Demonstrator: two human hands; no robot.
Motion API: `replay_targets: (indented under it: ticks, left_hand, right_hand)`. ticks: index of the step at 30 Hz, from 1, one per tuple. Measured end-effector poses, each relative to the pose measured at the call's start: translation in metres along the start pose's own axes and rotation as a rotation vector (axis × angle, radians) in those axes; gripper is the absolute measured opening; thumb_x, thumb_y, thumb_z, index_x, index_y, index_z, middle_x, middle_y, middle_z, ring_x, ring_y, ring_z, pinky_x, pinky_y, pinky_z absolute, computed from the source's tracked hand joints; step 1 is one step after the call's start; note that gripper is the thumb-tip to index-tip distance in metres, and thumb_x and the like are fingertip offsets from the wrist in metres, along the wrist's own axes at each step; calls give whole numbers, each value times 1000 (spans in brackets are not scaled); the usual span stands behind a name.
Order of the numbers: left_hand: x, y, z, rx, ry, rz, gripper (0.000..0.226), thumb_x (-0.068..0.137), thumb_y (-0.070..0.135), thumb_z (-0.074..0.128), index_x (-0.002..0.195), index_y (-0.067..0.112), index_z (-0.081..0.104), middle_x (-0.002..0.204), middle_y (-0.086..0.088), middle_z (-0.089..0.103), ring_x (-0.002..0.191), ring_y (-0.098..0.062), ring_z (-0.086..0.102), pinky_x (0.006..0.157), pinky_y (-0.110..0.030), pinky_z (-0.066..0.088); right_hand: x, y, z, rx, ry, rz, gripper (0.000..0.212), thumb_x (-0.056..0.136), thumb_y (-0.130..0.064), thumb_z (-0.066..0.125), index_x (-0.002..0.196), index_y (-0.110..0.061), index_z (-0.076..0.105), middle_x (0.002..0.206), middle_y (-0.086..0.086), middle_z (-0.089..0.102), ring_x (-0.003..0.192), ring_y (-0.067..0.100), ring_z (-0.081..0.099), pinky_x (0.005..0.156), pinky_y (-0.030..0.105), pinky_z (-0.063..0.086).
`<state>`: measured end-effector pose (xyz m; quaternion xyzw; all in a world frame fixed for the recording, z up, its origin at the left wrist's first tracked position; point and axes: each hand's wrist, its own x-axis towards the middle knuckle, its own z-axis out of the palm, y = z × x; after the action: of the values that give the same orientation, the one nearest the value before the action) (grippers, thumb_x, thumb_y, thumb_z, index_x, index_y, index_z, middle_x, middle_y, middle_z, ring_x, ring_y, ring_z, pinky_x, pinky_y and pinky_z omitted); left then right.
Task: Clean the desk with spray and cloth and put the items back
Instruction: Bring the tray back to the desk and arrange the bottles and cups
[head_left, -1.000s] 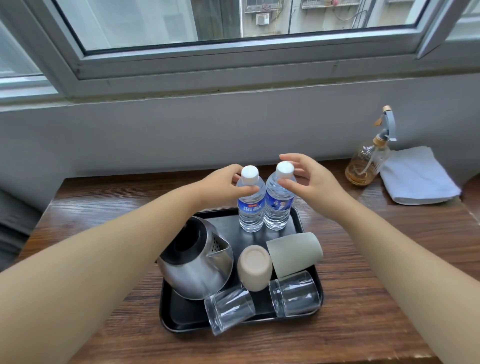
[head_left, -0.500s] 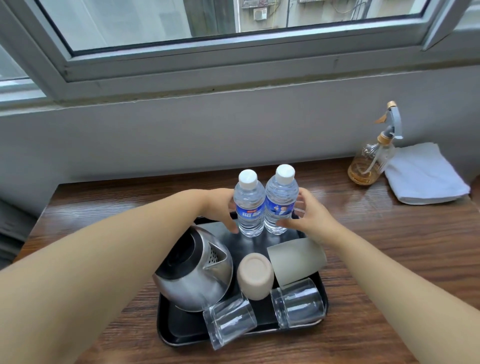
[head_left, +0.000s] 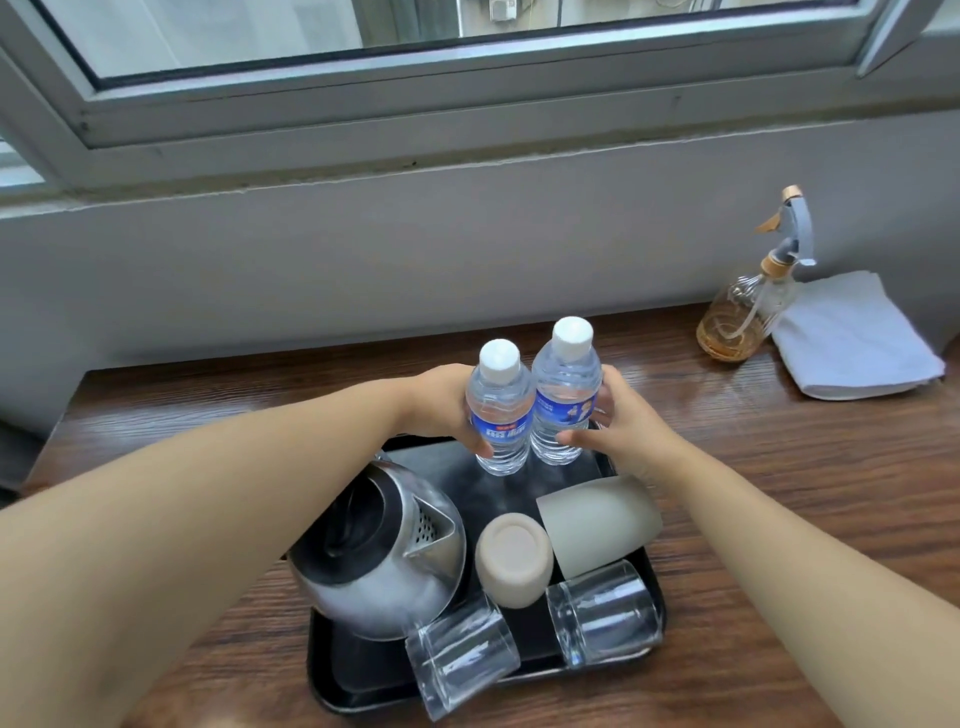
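1. Nearest stood a black tray (head_left: 332, 670) on the wooden surface (head_left: 779, 493), carrying two upturned glasses (head_left: 462, 660), a kettle (head_left: 379, 561) and two upturned cups (head_left: 514, 558).
2. At the tray's far end, each hand gripped a water bottle: the left hand (head_left: 441, 410) wrapped the left bottle (head_left: 500, 410), the right hand (head_left: 623, 421) the right bottle (head_left: 565, 395). The two bottles stood upright, side by side and touching; whether they were lifted clear of the tray could not be told.
3. Farther right, against the wall, the spray (head_left: 748, 312) stood just beside the folded cloth (head_left: 852, 338), both untouched by either hand.
4. Judged from this, the task looked barely begun: the tray was fully loaded, the bottles seemed the first items being cleared, and spraying, wiping and restoring all remained.
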<state>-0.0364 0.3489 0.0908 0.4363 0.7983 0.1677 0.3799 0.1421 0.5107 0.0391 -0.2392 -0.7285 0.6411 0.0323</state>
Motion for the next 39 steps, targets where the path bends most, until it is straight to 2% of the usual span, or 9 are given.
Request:
replay_targets:
  ticks: [3, 7, 12, 18, 22, 27, 32, 35, 39]
  left_hand:
    - [0, -1, -1, 10, 20, -6, 47, 67, 8, 88, 106, 22, 66, 104, 5, 69, 102, -17, 65, 93, -28, 48]
    - [-1, -1, -2, 14, 29, -11, 52, 67, 10, 89, 114, 18, 67, 112, 2, 70, 105, -17, 65, 93, -27, 47]
    - [-2, 1, -2, 28, 29, -1, 53, 68, 13, 89, 116, 20, 66, 111, 5, 68, 106, -18, 64, 95, -28, 47]
    - [-5, 5, -3, -71, -33, 28, 52, 70, 0, 85, 111, 21, 62, 105, 7, 67, 101, -14, 64, 91, -26, 48]
    - [-4, 5, -2, -54, -21, 28, 52, 69, 0, 85, 114, 15, 65, 112, -1, 70, 107, -19, 66, 96, -31, 50]
    - [-2, 3, -1, -43, -9, 24, 51, 69, 3, 86, 114, 17, 65, 116, -3, 70, 110, -21, 66, 102, -37, 49]
    - [-3, 4, -3, -40, -16, 16, 52, 69, 5, 86, 115, 19, 65, 116, -1, 70, 109, -20, 65, 102, -34, 49]
    - [-3, 4, -3, -39, -11, 6, 53, 69, 5, 87, 115, 19, 65, 116, 0, 70, 110, -20, 65, 102, -34, 48]
    - [-4, 3, -2, -54, -4, 6, 52, 68, 3, 87, 113, 20, 65, 117, -1, 70, 111, -21, 65, 103, -35, 48]
  right_hand:
    - [4, -2, -5, -38, -98, -12, 85, 59, -30, 90, 130, -32, 44, 130, -8, 62, 129, 14, 50, 112, 49, 33]
    - [8, -2, -8, -74, -128, -12, 71, 75, 2, 77, 125, -37, 46, 131, -9, 59, 129, 12, 49, 115, 46, 31]
    - [3, -1, -5, -32, -93, -2, 75, 74, 0, 79, 131, -33, 45, 132, -11, 59, 129, 8, 49, 116, 43, 30]
    - [-2, -8, 22, -73, 60, -76, 75, 64, -15, 89, 125, -25, 45, 115, -11, 64, 105, 1, 61, 84, 19, 48]
    - [1, -3, 21, -70, 147, -47, 79, 65, -17, 88, 125, -21, 37, 112, -12, 60, 104, 2, 60, 86, 25, 49]
    - [-2, -1, 11, -45, 77, -31, 73, 70, -8, 84, 128, -24, 42, 115, -13, 63, 105, -4, 60, 84, 17, 46]
    - [0, 2, 6, -36, 43, -16, 74, 70, -5, 83, 130, -26, 46, 121, -11, 64, 117, 6, 56, 102, 32, 43]
    - [3, 2, 4, -71, 31, -12, 68, 69, -9, 84, 120, -40, 51, 125, -11, 61, 123, 13, 52, 109, 42, 39]
    - [5, 0, 1, -67, -7, -21, 69, 71, -6, 82, 118, -43, 48, 132, -7, 57, 130, 18, 46, 115, 45, 30]
